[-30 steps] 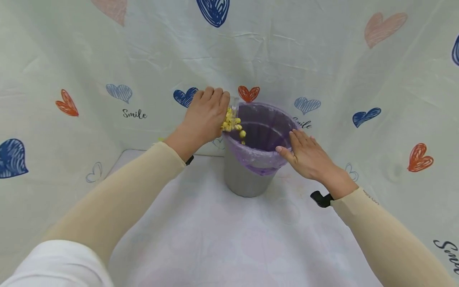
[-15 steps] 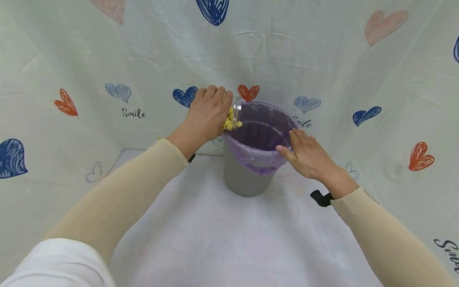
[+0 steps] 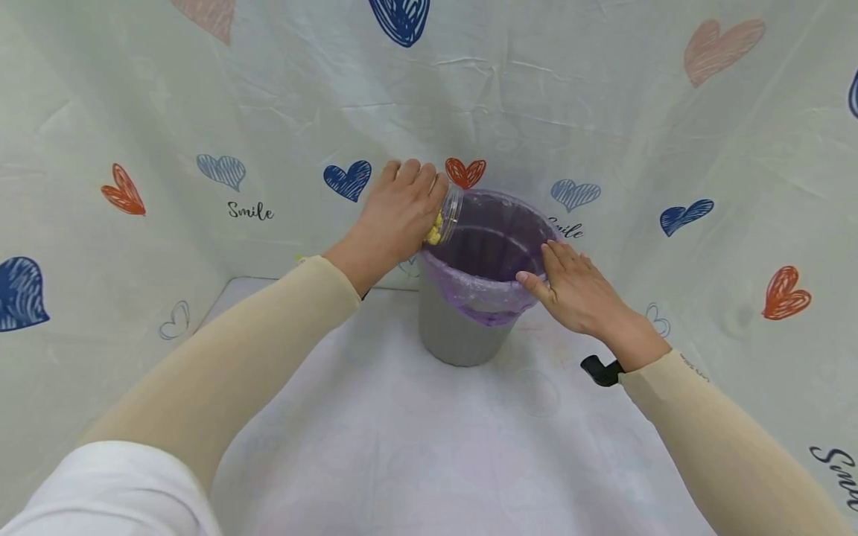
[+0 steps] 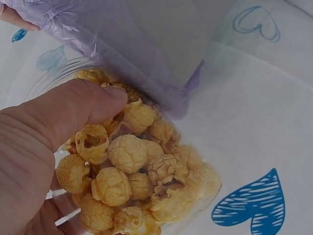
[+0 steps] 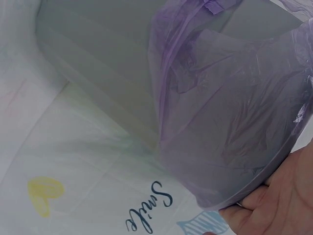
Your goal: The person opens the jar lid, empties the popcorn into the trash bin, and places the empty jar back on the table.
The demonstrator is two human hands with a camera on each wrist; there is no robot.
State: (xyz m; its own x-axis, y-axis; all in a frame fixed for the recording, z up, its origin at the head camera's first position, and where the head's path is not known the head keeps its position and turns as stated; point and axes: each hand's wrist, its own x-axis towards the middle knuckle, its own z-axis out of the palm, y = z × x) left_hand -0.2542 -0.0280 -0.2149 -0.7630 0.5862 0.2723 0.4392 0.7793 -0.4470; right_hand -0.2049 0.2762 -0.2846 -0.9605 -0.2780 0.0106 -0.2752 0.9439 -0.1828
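My left hand [image 3: 402, 205] grips a clear plastic jar [image 3: 452, 212], tipped on its side at the bin's left rim with its mouth toward the bin. Yellow popcorn [image 4: 132, 161] fills much of the jar in the left wrist view, where the left thumb [image 4: 88, 100] presses across its wall. The grey bin [image 3: 462, 342] stands upright, lined with a purple bag [image 3: 482, 298] folded over its rim. My right hand [image 3: 576, 290] rests on the right rim, fingers fairly straight and thumb extended along the front edge. The bin's bottom is hidden.
The bin stands on a white cloth-covered table [image 3: 436, 447], close to a white curtain [image 3: 302, 97] printed with hearts. The curtain also hangs at both sides. A black strap [image 3: 599, 371] is on the right wrist.
Popcorn pieces were falling from the jar into the bin a second ago; none is seen falling now. My left hand and the jar have shifted slightly right. The right hand stays put.
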